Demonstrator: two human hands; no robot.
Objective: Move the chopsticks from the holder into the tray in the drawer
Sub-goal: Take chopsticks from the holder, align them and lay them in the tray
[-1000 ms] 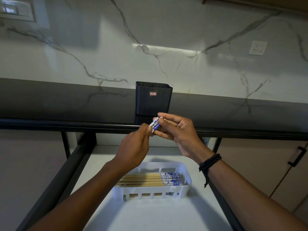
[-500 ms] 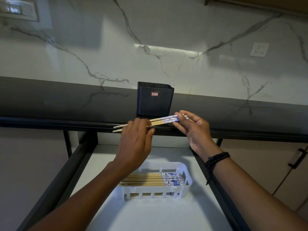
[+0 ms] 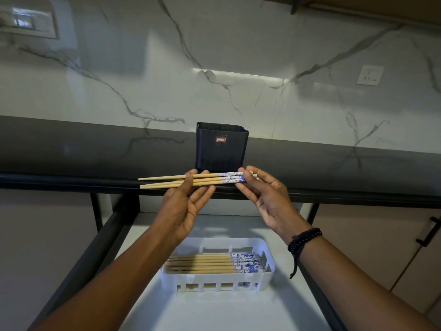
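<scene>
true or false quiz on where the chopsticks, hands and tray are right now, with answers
1. The left hand and the right hand both hold a bundle of chopsticks level in front of the black holder. True.
2. The white tray sits in the open drawer, below the hands. True.
3. The white tray holds nothing. False: the chopsticks in the tray lie side by side.
4. The bundle's patterned ends are at the left hand. False: the right hand pinches them.
5. A black bracelet is on the right wrist. True.
</scene>
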